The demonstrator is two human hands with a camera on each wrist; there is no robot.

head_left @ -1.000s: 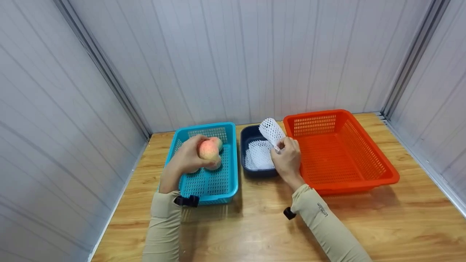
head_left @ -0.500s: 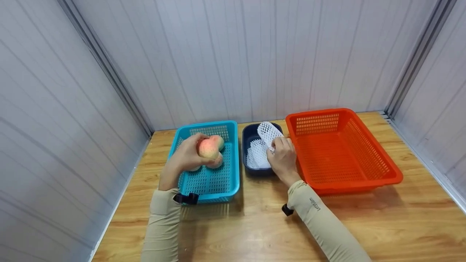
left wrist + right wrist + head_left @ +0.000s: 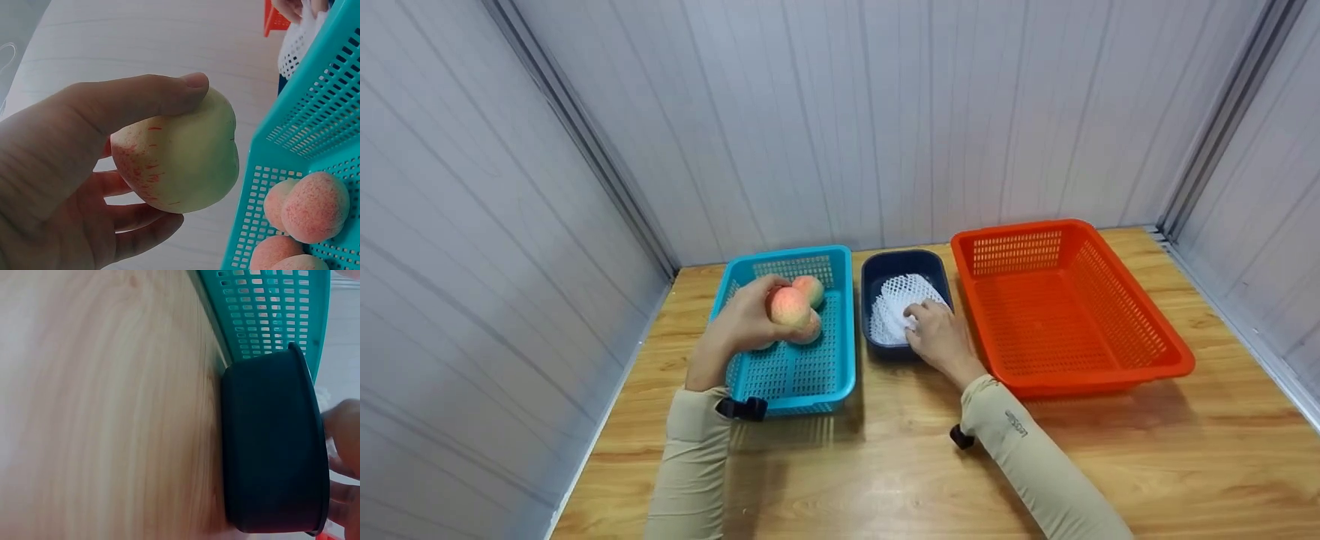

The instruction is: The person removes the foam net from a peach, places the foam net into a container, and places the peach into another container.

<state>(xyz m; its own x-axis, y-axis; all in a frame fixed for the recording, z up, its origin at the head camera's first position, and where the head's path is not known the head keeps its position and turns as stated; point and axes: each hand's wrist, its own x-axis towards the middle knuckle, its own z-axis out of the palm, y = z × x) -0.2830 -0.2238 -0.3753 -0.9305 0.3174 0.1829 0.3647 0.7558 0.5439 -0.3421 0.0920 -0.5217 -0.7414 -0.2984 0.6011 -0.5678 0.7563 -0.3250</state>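
Note:
My left hand [image 3: 742,319] grips a pink-and-cream peach [image 3: 790,306] over the turquoise basket [image 3: 834,375]. The left wrist view shows the thumb across the top of this peach [image 3: 194,154] and the fingers behind and under it. More peaches [image 3: 316,208] lie in the basket below. My right hand [image 3: 943,339] is at the small navy tub [image 3: 891,354], pinching a white foam fruit net [image 3: 911,289] among others of its kind inside. In the right wrist view, the tub's wall [image 3: 270,444] hides most of the fingers.
To the right of the tub stands a large orange-red basket [image 3: 1050,330] with slotted sides. All three containers sit on a wood-grain table [image 3: 870,465]. Pale panel walls [image 3: 840,127] rise at the back and both sides.
My right hand has lowered the foam net from above the tub down onto the others in it. The left hand holds the peach in nearly the same place.

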